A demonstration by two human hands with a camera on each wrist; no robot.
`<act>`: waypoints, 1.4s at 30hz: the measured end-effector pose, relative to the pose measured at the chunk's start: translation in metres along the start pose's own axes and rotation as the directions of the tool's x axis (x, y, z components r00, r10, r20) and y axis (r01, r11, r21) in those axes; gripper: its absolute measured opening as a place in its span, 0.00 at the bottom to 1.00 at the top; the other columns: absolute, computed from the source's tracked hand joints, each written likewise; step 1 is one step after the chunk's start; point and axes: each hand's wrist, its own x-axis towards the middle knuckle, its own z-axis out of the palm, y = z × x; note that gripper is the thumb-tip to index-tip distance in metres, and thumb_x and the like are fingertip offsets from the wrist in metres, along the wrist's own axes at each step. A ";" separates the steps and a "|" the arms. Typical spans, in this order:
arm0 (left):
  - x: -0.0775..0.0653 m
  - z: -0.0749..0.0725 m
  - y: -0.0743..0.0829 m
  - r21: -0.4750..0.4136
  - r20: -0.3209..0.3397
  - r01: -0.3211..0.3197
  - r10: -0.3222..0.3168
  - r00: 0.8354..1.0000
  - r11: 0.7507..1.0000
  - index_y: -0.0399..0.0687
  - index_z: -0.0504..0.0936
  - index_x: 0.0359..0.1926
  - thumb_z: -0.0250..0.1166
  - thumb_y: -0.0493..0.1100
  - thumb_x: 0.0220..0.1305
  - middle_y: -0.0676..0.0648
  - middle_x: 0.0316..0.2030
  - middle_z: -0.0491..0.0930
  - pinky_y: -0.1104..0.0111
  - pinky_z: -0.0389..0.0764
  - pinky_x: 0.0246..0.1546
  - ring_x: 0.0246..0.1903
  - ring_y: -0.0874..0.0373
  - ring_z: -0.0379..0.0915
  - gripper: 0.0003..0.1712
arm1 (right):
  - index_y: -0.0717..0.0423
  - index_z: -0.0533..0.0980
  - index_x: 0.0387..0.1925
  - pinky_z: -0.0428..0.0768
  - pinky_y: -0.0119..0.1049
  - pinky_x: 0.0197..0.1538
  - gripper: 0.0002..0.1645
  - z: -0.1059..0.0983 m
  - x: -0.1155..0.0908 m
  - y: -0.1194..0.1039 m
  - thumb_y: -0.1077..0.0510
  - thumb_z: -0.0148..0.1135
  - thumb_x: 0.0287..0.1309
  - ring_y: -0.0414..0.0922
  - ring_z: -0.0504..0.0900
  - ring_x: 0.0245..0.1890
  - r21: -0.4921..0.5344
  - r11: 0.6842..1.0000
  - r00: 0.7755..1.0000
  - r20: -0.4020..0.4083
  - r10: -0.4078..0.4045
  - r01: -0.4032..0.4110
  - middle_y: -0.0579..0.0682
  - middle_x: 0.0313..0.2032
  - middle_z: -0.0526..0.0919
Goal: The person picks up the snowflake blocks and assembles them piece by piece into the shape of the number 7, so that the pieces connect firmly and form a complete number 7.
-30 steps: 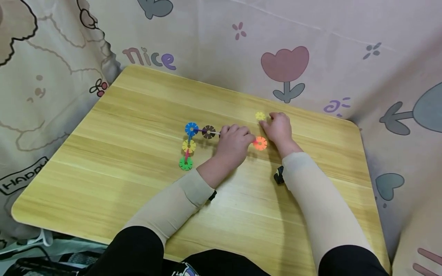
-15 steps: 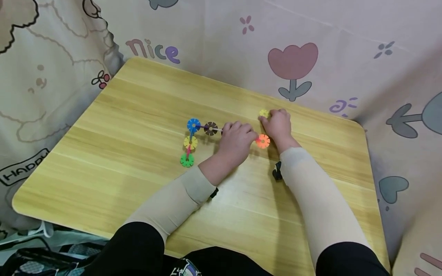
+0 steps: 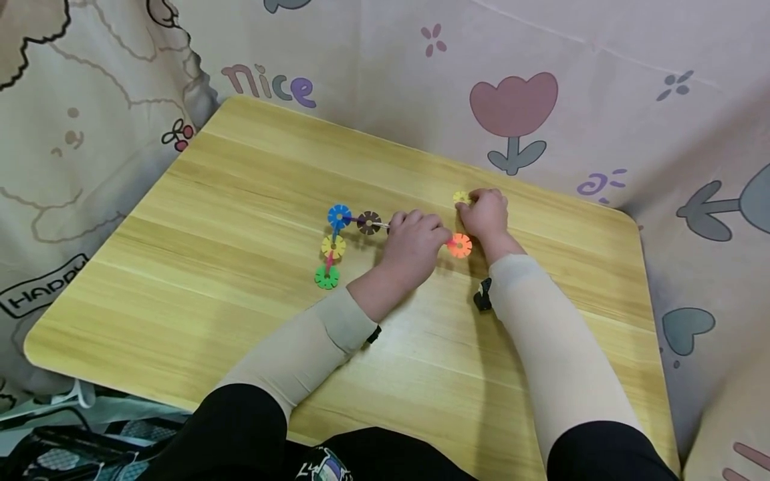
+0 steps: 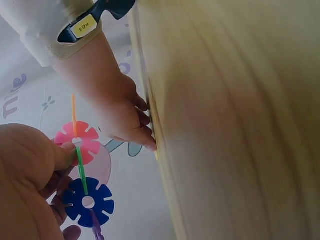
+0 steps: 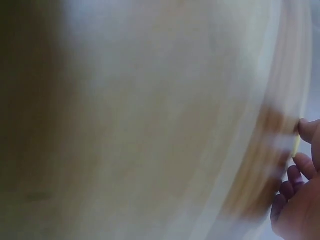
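Note:
A chain of slotted plastic discs is joined on the table. Its near end is a green disc, then a yellow disc, a blue disc at the corner and a brown disc. My left hand covers the middle and pinches the pink disc, above a dark blue disc. An orange disc ends the chain on the right. Beyond it, my right hand pinches a loose yellow disc by its edges between thumb and finger.
The wooden table meets a printed curtain at the back. Another curtain hangs at the left. Each wrist carries a black camera strap, such as the right one.
My right hand has closed in on the loose yellow disc; thumb and finger, spread beside it before, now pinch it. The left hand keeps its grip. The head view has shifted slightly.

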 end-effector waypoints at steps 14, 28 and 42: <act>0.000 0.000 0.002 -0.024 -0.020 -0.006 0.005 1.000 1.000 0.66 0.87 0.58 0.59 0.43 0.80 0.58 0.56 0.81 0.54 0.68 0.58 0.56 0.55 0.73 0.16 | 0.65 0.75 0.62 0.76 0.50 0.60 0.26 -0.006 -0.021 0.011 0.56 0.69 0.71 0.56 0.76 0.52 0.188 0.981 0.997 -0.060 0.055 -0.043 0.61 0.52 0.78; 0.001 0.001 0.002 -0.010 -0.005 -0.010 0.010 1.000 1.000 0.65 0.87 0.59 0.59 0.43 0.80 0.57 0.58 0.81 0.54 0.68 0.58 0.57 0.55 0.73 0.17 | 0.67 0.82 0.57 0.78 0.38 0.51 0.16 -0.012 -0.054 0.013 0.64 0.64 0.72 0.48 0.77 0.45 0.382 0.923 0.989 -0.149 0.013 0.046 0.59 0.44 0.82; 0.002 -0.002 0.005 0.009 0.004 0.009 -0.009 1.000 1.000 0.64 0.87 0.60 0.60 0.41 0.79 0.56 0.57 0.82 0.53 0.69 0.60 0.57 0.54 0.73 0.17 | 0.69 0.85 0.49 0.77 0.27 0.41 0.11 -0.019 -0.093 0.013 0.67 0.69 0.69 0.41 0.78 0.37 0.486 0.862 0.961 -0.276 -0.010 0.148 0.60 0.39 0.86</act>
